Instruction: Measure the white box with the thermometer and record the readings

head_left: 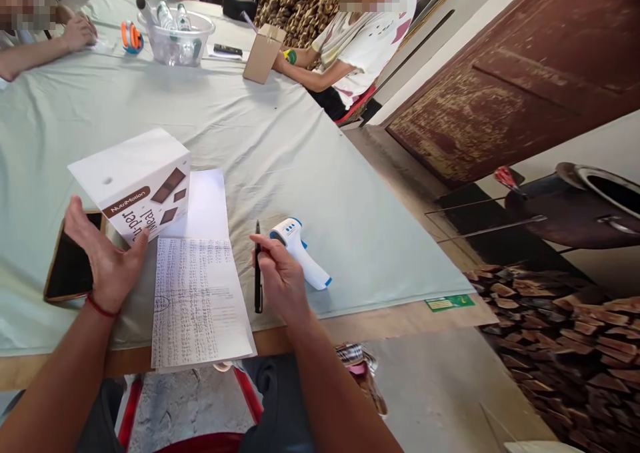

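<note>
Left hand [114, 269] hides part of the tablet [70, 259]; left of the right hand [281, 276], the notebook script [187, 306] runs too small to read!

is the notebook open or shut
Open: the notebook lies spread on the table, its near page covered in handwriting and a blank-looking page beyond the fold, partly hidden by the white box.

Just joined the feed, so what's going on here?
The left hand is spread open at a white box, thumb against it. The right hand holds a black pen beside an open notebook with handwriting in it. A thermometer lies beside that hand. Across the table, another person holds a brown box.
</note>
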Available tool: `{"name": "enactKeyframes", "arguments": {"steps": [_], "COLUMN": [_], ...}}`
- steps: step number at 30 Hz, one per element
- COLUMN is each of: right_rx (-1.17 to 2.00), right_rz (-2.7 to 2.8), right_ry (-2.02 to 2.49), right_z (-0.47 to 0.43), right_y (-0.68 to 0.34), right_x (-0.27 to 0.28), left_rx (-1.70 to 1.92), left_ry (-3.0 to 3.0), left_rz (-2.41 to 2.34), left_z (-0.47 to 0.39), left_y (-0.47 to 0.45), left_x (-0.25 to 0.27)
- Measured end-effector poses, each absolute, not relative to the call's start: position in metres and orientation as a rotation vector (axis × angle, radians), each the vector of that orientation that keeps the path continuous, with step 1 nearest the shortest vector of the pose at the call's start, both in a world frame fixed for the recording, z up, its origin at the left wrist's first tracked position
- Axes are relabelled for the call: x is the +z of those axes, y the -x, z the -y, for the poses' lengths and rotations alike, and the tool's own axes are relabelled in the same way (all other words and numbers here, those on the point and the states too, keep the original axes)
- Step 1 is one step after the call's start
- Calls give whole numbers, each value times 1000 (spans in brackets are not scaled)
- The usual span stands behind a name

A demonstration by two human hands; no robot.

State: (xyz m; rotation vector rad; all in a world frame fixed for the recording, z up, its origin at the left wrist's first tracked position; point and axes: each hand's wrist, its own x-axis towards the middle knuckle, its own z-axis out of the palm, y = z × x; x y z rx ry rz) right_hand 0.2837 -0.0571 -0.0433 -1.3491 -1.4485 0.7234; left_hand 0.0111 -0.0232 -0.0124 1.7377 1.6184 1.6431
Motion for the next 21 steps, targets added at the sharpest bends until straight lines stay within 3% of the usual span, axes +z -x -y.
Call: {"name": "enactKeyframes", "arguments": {"steps": [3, 6, 12, 16, 21], "right_rx": [892, 875, 864, 1033, 1003], "right_rz": [1241, 1113, 944, 1061, 1128], "right_ry": [1193, 1108, 1191, 1292, 1421], "right_z": [58, 58, 67, 71, 69], "right_y": [-278, -271, -252, -245, -241], "right_x": [-42, -41, -34, -36, -45], "left_rx": [1774, 1438, 772, 711, 705], "left_ry": [-2362, -2683, -2652, -2650, -2678], "left_rz": [-1681, -1223, -990, -997, -1010], "left_z": [39, 50, 53, 53, 53], "left_y": [-18, -31, -48, -46, -46], "left_x": [-14, -21, -37, -41, -42]}}
